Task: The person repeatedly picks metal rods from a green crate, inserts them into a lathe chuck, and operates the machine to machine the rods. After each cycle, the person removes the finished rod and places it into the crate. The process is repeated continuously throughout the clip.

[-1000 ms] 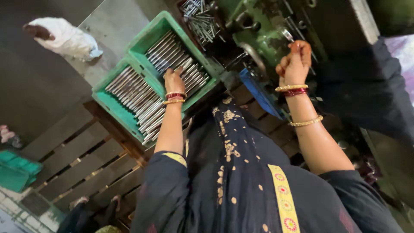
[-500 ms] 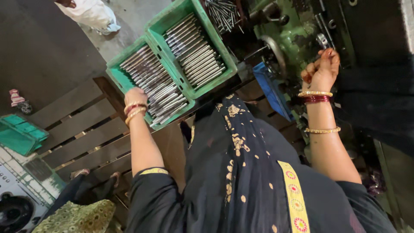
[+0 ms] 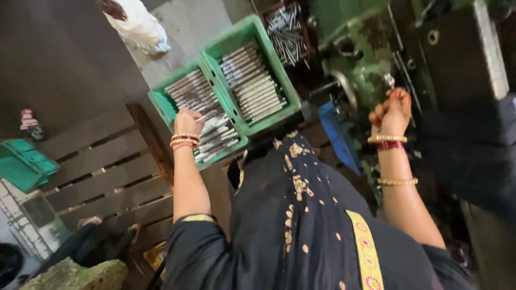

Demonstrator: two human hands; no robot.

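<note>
Left hand [image 3: 188, 122] pinches one thin metal rod [image 3: 202, 119] over the green crate [image 3: 177, 113], centre-left — stiff, smooth, likely slippery; grip mid-length. Right hand [image 3: 393, 110] is closed on a machine handle [image 3: 388, 81], upper right.

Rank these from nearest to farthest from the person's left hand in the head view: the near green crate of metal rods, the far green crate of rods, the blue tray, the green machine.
1. Near green crate of metal rods: directly under the left hand.
2. Far green crate: just right of it, adjoining.
3. Blue tray: farther right, past the crates.
4. Green machine: farthest right, by the right hand.
</note>
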